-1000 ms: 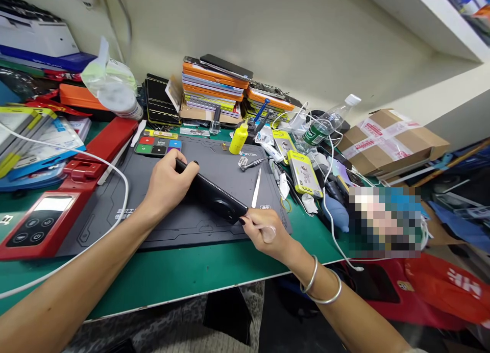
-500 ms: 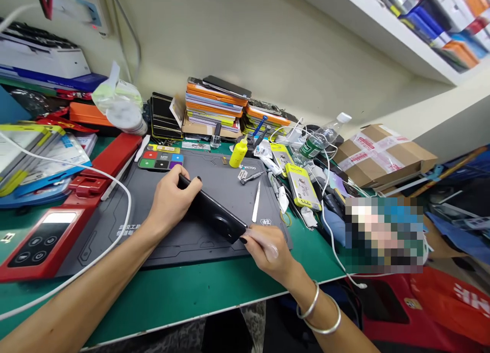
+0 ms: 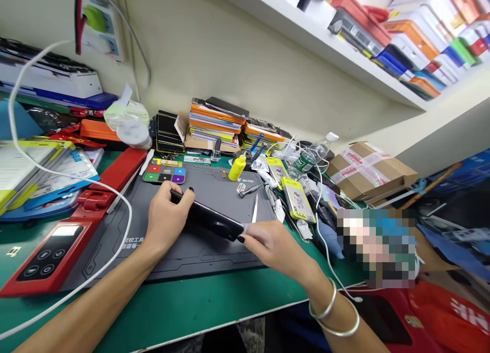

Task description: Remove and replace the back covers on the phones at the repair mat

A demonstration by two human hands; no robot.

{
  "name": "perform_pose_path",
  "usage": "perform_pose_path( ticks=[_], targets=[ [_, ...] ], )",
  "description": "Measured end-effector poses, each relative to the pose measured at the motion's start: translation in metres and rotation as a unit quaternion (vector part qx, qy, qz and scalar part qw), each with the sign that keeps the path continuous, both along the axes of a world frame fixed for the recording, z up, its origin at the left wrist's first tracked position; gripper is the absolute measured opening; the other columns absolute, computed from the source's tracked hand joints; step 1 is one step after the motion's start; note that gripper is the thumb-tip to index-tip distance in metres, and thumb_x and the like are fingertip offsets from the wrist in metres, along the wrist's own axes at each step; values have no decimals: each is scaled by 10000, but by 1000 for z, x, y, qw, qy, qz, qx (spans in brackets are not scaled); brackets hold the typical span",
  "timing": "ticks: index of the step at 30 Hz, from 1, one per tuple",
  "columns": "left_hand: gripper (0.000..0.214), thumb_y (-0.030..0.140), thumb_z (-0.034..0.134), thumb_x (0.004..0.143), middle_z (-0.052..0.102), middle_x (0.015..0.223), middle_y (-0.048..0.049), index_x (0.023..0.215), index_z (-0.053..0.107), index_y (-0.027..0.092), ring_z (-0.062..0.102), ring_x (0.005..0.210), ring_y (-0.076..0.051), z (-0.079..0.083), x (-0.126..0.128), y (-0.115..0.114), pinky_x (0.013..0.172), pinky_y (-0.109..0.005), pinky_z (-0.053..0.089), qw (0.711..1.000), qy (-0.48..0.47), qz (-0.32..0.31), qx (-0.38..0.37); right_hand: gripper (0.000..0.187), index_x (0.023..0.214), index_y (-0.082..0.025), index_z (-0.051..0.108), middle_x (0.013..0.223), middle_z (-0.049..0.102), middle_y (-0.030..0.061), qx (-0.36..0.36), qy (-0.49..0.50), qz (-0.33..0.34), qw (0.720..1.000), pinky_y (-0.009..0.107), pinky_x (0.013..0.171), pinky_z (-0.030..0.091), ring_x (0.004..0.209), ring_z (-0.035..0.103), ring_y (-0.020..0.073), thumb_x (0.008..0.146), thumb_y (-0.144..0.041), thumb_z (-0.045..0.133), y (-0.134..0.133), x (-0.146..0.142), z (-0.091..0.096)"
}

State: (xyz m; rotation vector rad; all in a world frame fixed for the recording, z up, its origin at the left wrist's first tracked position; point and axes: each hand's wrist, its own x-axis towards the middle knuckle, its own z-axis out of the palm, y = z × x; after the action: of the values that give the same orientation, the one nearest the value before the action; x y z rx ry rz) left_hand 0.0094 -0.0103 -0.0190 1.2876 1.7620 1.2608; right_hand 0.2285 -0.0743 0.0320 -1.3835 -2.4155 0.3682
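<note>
A black smartphone (image 3: 216, 221) is held tilted above the grey work mat (image 3: 184, 263), its round camera bump near the right end. My left hand (image 3: 170, 215) is closed round the phone's left end, thumb along the top edge. At the other end, my right hand (image 3: 273, 246) pinches a thin clear plastic piece (image 3: 248, 228) against the phone's corner; most of it is hidden by the fingers. Tweezers (image 3: 255, 209) lie on the mat behind my right hand. A yellow squeeze bottle (image 3: 238, 167) and a small screwdriver (image 3: 249, 191) are farther back.
Left of the mat lies a long red device (image 3: 82, 215), with a white cable (image 3: 128, 210) looping past it. Boxed parts (image 3: 298, 199), tools and a plastic bottle (image 3: 312, 156) crowd the right side. Stacked phone parts (image 3: 216, 121) and a cardboard box (image 3: 369, 172) stand behind.
The view has shifted, showing more of the shelf. The phone now lies flatter, and my right hand has turned more sideways at its corner. Both hands keep their grip.
</note>
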Motion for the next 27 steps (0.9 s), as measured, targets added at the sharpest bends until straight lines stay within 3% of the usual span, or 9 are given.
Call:
perform_pose_path(
  ticks=[3,6,8,11,13,16,21,27],
  targets=[
    [232,436,551,743,435,569,68,693,428,247,415,527,-127,-1,-8,-4,511,-243,332,999,-4,36,1,441,611,-177,557,544,557,-11,-33,139,-13,990,227,489,354,503,479,105,763,-582,646,20,3,5],
    [266,464,577,736,452,557,65,681,431,249,427,528,-135,0,-12,-6,513,-245,335,1000,1,27,-4,576,704,-174,587,603,602,28,-19,270,-100,958,267,518,448,537,555,145,757,-740,493,53,7,6],
    [290,485,581,735,454,543,64,671,426,250,429,521,-141,1,-13,-6,511,-249,332,1000,8,12,-4,508,867,-170,580,750,625,53,34,290,-166,942,290,586,481,620,580,152,833,-655,434,81,7,1],
    [305,503,563,750,453,539,61,665,415,251,441,527,-149,4,-13,-4,533,-258,343,1000,17,-10,3,515,1026,-159,566,896,608,61,80,272,-238,929,314,631,477,658,554,155,636,-458,721,121,0,-12],
    [306,512,547,764,467,555,57,672,416,251,460,542,-153,5,-14,-3,558,-261,360,999,23,-30,9,460,924,-157,595,851,593,46,90,254,-266,926,337,670,474,699,552,179,532,-325,769,141,-7,-23],
    [306,543,545,765,547,632,39,732,448,254,527,612,-171,6,-16,0,611,-269,395,997,33,-66,11,255,756,-165,575,806,592,48,97,243,-284,923,354,711,480,742,573,203,560,-261,708,156,-15,-31],
    [334,575,560,743,616,724,11,791,465,258,587,698,-205,3,-17,7,649,-285,410,995,45,-84,-10,266,896,-170,542,861,655,58,102,246,-263,927,321,680,518,754,636,196,703,-344,599,135,4,-12],
    [306,555,554,734,620,701,-27,799,487,263,591,731,-277,-3,-19,16,642,-326,379,994,70,-62,-60,342,945,-183,637,918,693,66,117,161,-250,948,376,776,478,824,629,247,649,-349,675,46,48,27]
  ],
)
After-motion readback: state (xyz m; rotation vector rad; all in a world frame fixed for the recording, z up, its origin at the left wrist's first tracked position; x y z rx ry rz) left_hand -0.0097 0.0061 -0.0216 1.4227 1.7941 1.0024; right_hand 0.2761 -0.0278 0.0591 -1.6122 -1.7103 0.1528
